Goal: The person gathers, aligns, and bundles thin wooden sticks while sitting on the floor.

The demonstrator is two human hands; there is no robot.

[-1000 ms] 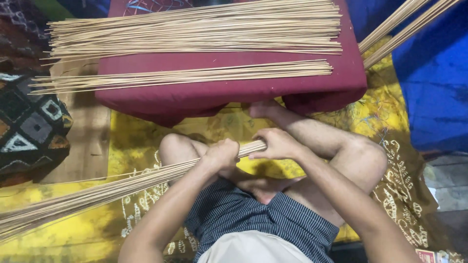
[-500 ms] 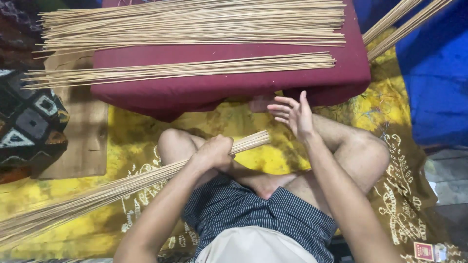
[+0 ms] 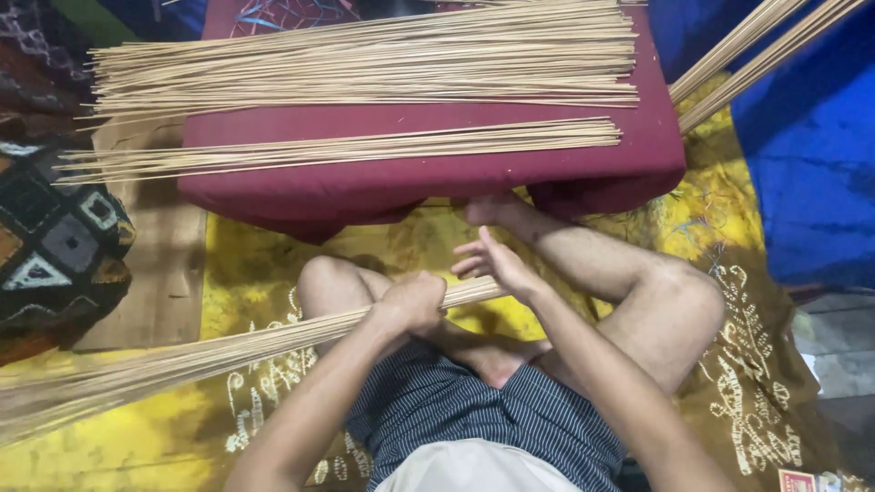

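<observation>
— Head view first: where is my bundle of thin sticks (image 3: 228,351) against the fingers?

— I see the left hand (image 3: 415,303) wrapped around it near its right end, fingers clamped shut on the sticks. From that grip the bundle runs down and away to the left edge, fanning out over the yellow patterned cloth (image 3: 246,264).

— And the right hand (image 3: 497,264)?

— I have it just beside the bundle's tip, touching the stick ends where they poke out past the left fist. Its fingers (image 3: 469,267) are spread apart, not gripping anything.

— What lies about my hands?

— I sit cross-legged in striped shorts (image 3: 474,410), the bundle crossing above my left knee. Ahead, a maroon cushion (image 3: 410,178) carries a broad layer of loose sticks (image 3: 365,59) and, nearer me, a thinner row of sticks (image 3: 346,146), both well apart from the hands. More sticks (image 3: 756,50) lean in at upper right over blue fabric (image 3: 811,155).
</observation>
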